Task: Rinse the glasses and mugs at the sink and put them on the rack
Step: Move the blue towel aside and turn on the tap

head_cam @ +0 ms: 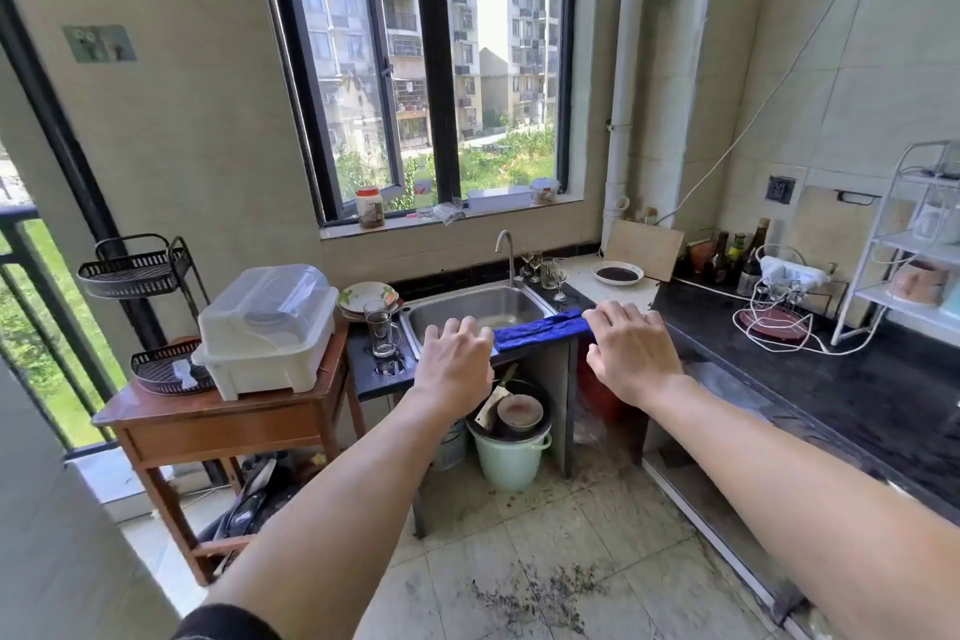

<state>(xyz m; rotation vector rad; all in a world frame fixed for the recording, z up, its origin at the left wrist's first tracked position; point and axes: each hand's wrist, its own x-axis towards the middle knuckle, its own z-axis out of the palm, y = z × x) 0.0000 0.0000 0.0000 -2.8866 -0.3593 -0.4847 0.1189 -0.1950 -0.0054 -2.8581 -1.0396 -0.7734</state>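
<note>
A steel sink [480, 309] with a curved tap [506, 250] sits under the window. Several clear stemmed glasses [548, 270] stand on the counter right of the tap. A glass mug [383, 332] with a handle stands left of the sink, in front of stacked plates [366, 300]. A white lidded dish rack [267, 330] rests on a wooden side table [156, 426] at the left. My left hand [457, 359] and my right hand [631, 353] are stretched forward in the air, fingers relaxed, holding nothing, well short of the sink.
A blue cloth [540, 327] lies over the sink's front right edge. A dark counter [841, 379] runs along the right with bottles [753, 257], a white cable and a white shelf [914, 244]. A green bucket [511, 452] with pots stands under the sink. Dirt speckles the tiled floor [540, 587].
</note>
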